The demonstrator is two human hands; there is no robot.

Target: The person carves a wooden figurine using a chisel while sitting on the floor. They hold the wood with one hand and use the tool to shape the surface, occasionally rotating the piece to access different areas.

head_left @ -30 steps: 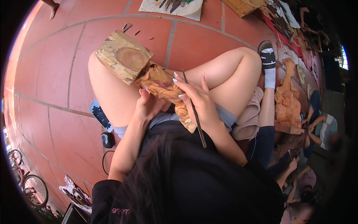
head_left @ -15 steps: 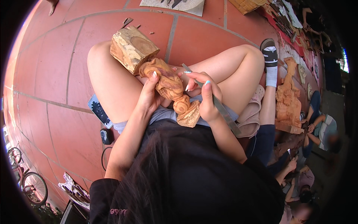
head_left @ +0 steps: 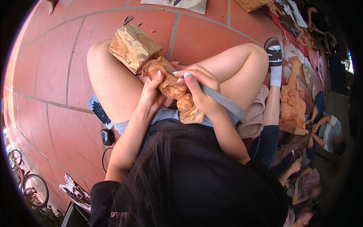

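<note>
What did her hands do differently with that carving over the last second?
The right hand moved its chisel from hanging over her lap up to the carving, blade now flat. The left hand shifted from under the carving onto its side. The carving stays on her lap.

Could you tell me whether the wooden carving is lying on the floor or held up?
Held up: the wooden carving rests across her lap, gripped by left hand and right hand.
</note>
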